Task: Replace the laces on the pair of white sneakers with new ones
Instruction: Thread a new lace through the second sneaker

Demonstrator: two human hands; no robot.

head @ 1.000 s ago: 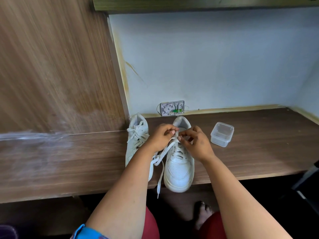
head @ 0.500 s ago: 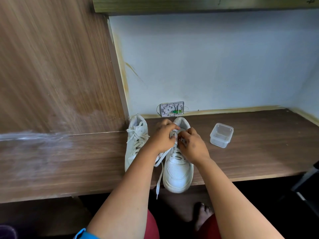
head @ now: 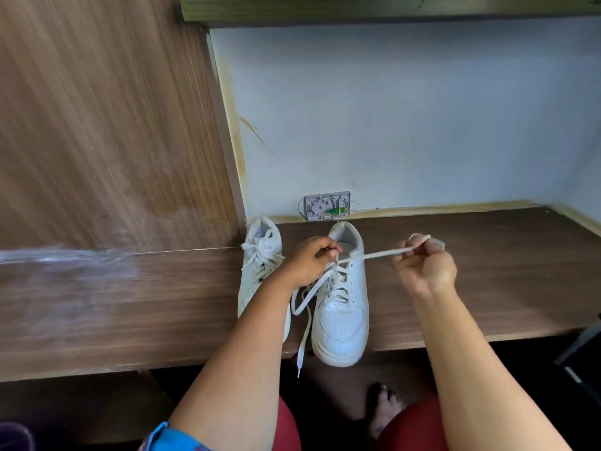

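Observation:
Two white sneakers stand side by side on the wooden desk (head: pixel 487 288), toes toward me. The left sneaker (head: pixel 260 265) is laced and partly hidden by my left forearm. The right sneaker (head: pixel 344 307) has a white lace (head: pixel 377 254) threaded through its eyelets. My right hand (head: pixel 422 271) pinches one lace end and holds it stretched out to the right of the shoe. My left hand (head: pixel 309 258) grips the lace at the shoe's upper eyelets. The other lace end (head: pixel 304 333) hangs over the desk's front edge.
A small white wiring box (head: pixel 327 206) sits against the pale wall behind the shoes. A wooden side panel (head: pixel 107 125) rises at the left. A clear plastic container (head: pixel 437 242) peeks out behind my right hand. My knees in red cloth and a bare foot (head: pixel 385 408) are below the desk.
My right hand has moved away from the shoe to the right, drawing the lace out taut through an eyelet. My left hand stays at the shoe's upper eyelets.

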